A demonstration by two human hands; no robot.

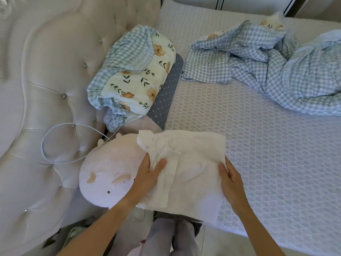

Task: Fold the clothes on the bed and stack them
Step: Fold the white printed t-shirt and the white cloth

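A white garment (191, 170), folded into a rough square, lies on the near corner of the bed (267, 145), partly overlapping a round white plush pillow (108, 172). My left hand (149, 172) grips the garment's left side, thumb on top and fingers under the cloth. My right hand (230, 174) holds its right edge, fingers curled around the fold. A crumpled blue-and-white checked cloth (276, 67) lies spread across the far right of the bed.
A rolled floral and checked pillow (136, 71) leans by the tufted headboard (46, 89), on a grey dotted cushion (166, 97). A white cable (55, 145) loops over the headboard. My grey-trousered legs (171, 235) stand at the bed's near edge.
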